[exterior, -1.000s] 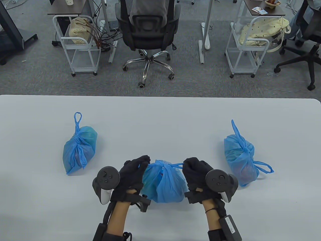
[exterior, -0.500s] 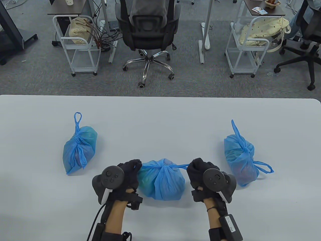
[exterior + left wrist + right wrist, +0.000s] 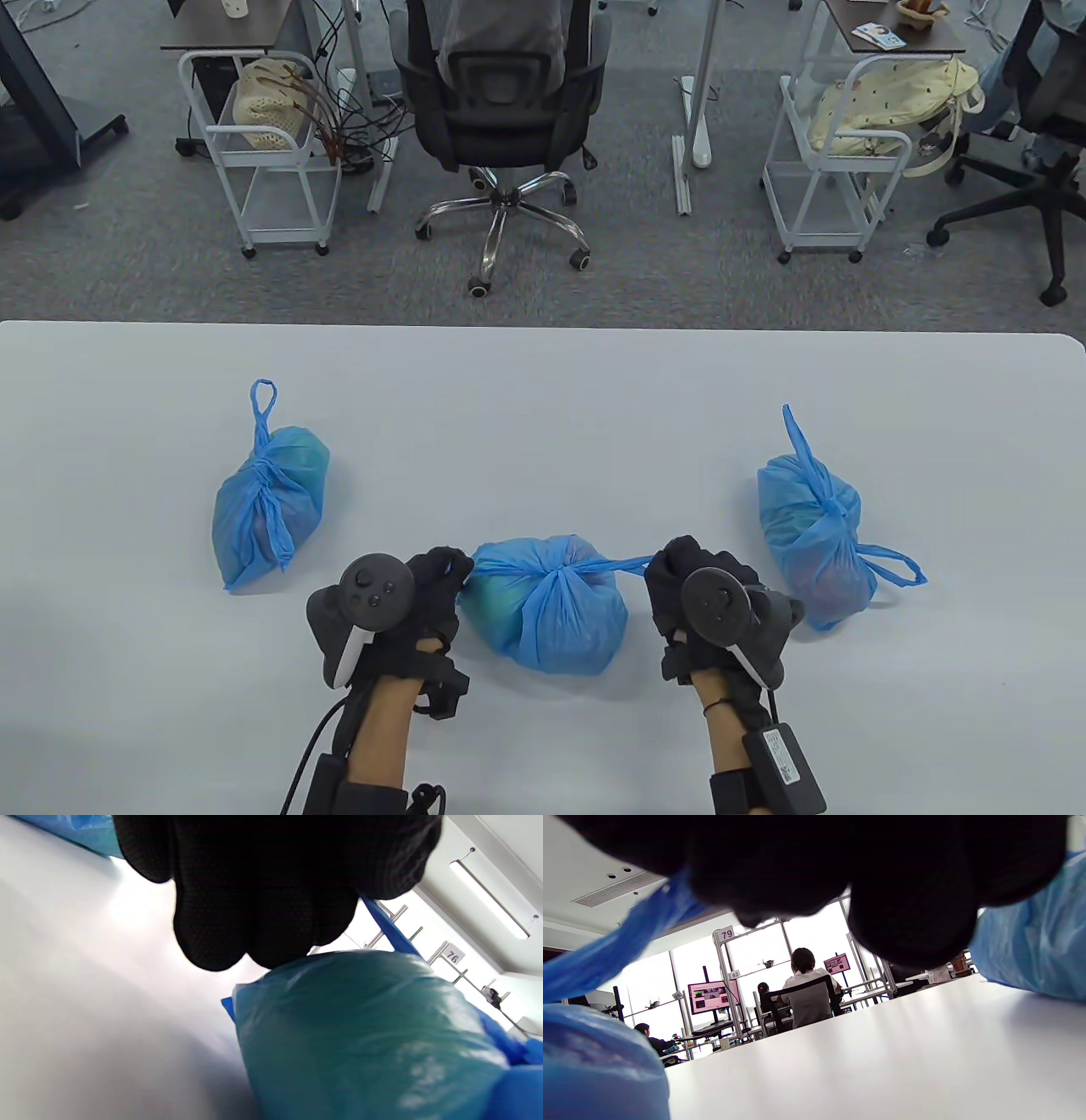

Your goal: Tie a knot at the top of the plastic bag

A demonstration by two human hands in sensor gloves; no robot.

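Note:
A filled blue plastic bag (image 3: 551, 607) sits on the white table (image 3: 543, 399) between my hands, with a knot (image 3: 560, 576) on its top. My left hand (image 3: 424, 586) grips the bag's left handle strip close against the bag. My right hand (image 3: 691, 577) grips the right handle strip (image 3: 628, 563), which runs taut from the knot. In the left wrist view my curled fingers (image 3: 263, 891) sit just above the bag (image 3: 365, 1035), with the strip (image 3: 388, 927) leading out of them. In the right wrist view the strip (image 3: 615, 950) leaves my closed fingers (image 3: 908, 891).
A knotted blue bag (image 3: 267, 505) lies at the left of the table and another (image 3: 819, 531) at the right, close to my right hand. Beyond the far edge stand an office chair (image 3: 501, 110) and two white carts (image 3: 271, 144) (image 3: 836, 153).
Both hands have drawn apart and slightly toward me, pulling the two handle strips outward. The knot has drawn down tighter onto the bag's top.

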